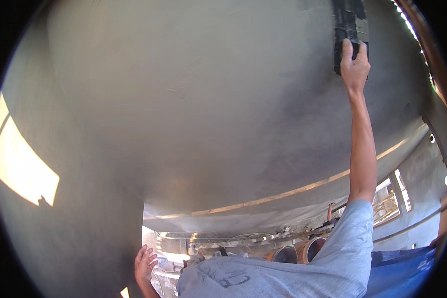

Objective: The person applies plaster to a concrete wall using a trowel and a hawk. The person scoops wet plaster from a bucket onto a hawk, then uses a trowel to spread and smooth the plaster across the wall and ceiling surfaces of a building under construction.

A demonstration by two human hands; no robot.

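Note:
My right hand [355,69] is raised at the upper right with its fingers gripping a long, dark, plaster-smeared float [350,20], which lies against a grey plastered wall surface [193,99] with patches of darker, damp-looking finish. My left hand [145,263] is low at the lower left, beside a corner edge of the plaster, its fingers slightly bent and apart with nothing in them.
A pale strip [268,197] crosses below the plaster. Buckets [310,251], planks [253,242] and rubble lie lower down, near another person's arm [330,212]. A blue tarp [402,270] and window openings [386,198] are at the right. Sunlight patches the left wall [59,233].

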